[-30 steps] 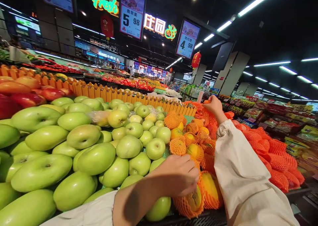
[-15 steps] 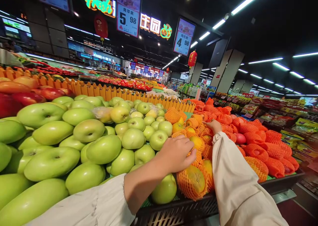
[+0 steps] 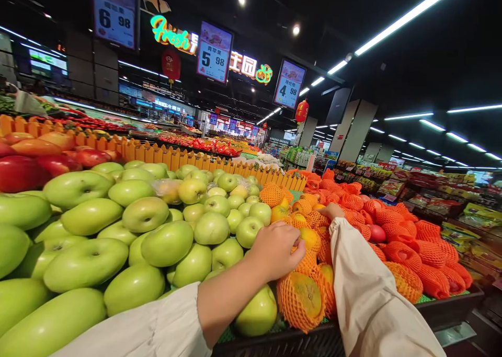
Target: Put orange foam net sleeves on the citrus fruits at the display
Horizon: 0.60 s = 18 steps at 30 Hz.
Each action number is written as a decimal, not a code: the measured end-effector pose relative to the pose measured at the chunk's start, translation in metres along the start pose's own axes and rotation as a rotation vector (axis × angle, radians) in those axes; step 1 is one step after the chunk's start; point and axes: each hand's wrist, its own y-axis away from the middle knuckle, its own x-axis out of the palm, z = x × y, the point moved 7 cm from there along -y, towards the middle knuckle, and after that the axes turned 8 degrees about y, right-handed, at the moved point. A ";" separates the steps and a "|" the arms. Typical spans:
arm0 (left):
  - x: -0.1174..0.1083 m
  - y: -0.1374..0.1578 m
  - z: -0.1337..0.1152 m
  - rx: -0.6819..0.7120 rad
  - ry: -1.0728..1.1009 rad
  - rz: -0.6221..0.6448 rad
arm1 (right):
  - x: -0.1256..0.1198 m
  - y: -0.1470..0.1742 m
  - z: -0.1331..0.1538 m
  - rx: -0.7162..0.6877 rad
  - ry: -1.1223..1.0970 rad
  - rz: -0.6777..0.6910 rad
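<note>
My left hand (image 3: 276, 247) is over the near part of the orange pile, its fingers curled in and thumb bent. An orange (image 3: 310, 238) is right beside its fingertips; whether the hand grips anything is hidden. Farther back, my right hand (image 3: 331, 211) reaches down among oranges in orange foam nets (image 3: 317, 219). Its fingers bend down onto them, and what they hold, if anything, is hidden. A large netted orange (image 3: 306, 297) lies at the front, below my left hand. Green apples (image 3: 214, 227) fill the display to the left, one of them (image 3: 257, 311) under my left forearm.
Fruit in red foam nets (image 3: 400, 250) is heaped on the right. Red apples (image 3: 55, 163) sit at the far left. A low orange picket fence (image 3: 157, 156) runs behind the fruit. The black crate edge (image 3: 447, 310) borders the front. Price screens (image 3: 214, 52) hang overhead.
The view has tilted up slightly, so the fruit sits a little lower. My right hand has drawn slightly to the left, its fingers bending further down among the netted oranges. My left hand stays by the same orange.
</note>
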 end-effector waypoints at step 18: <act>-0.027 -0.001 0.034 -0.300 0.427 -0.389 | -0.146 0.134 0.122 -0.926 -0.859 -0.306</act>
